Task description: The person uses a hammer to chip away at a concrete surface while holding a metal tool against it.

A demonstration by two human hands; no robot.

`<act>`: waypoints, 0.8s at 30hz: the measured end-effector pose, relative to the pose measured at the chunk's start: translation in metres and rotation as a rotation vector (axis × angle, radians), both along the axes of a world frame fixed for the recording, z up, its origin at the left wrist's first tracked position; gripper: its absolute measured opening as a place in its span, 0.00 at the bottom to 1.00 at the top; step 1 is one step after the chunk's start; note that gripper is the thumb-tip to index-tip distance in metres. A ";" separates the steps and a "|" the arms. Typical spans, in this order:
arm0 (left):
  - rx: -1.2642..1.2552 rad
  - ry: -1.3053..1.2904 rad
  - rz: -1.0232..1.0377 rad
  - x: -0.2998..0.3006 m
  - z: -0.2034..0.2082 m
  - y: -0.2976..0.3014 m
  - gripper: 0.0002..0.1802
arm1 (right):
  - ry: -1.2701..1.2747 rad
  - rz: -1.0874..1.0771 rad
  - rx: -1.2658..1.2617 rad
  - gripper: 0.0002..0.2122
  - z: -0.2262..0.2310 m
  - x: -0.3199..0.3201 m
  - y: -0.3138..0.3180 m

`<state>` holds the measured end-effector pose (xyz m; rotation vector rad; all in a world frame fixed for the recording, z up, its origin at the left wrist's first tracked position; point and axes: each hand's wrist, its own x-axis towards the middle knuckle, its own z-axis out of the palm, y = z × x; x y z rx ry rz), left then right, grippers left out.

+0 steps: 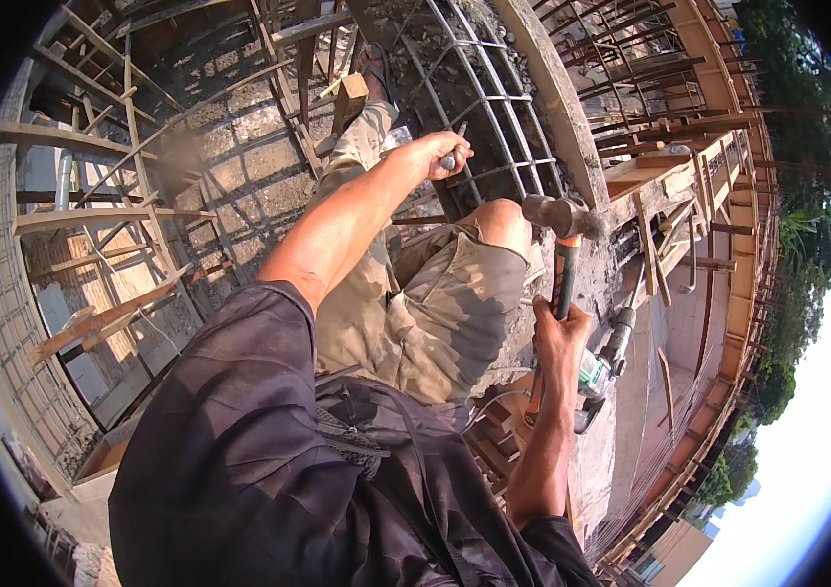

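Observation:
My left hand (pixel 432 158) is closed round a short metal rod with a rounded end, probably a chisel (pixel 449 161); its far end is hard to make out. The arm reaches forward over my bent legs, beside a beam trough with a rebar cage (pixel 494 103). Lower and to the right, my right hand (pixel 560 342) grips a hammer by its orange and black handle (pixel 565 274). The heavy steel hammer head (pixel 564 216) points up, next to my bare knee and apart from the rod. Just right of that hand lies a green power drill (pixel 594 374) on the concrete.
A concrete ledge (pixel 557 108) runs along the rebar trough. Wooden shoring and planks (pixel 132 210) surround a lower level at left. At right are timber props (pixel 665 230), a drop along a wall and curved wooden formwork (pixel 740 264). Protruding rebar (pixel 621 59) stands at the far right.

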<state>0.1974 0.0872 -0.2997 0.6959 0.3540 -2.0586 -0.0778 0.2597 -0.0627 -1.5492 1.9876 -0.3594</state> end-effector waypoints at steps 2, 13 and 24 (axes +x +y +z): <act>-0.148 -0.479 -0.231 0.017 -0.032 0.043 0.10 | -0.061 -0.067 0.053 0.15 0.004 -0.001 0.017; -0.075 -1.228 -0.364 -0.072 -0.018 0.107 0.18 | -0.235 -0.202 0.168 0.14 -0.024 -0.006 0.070; -0.180 -1.255 -0.405 -0.053 -0.007 0.122 0.19 | -0.152 -0.124 0.107 0.15 -0.046 0.014 0.079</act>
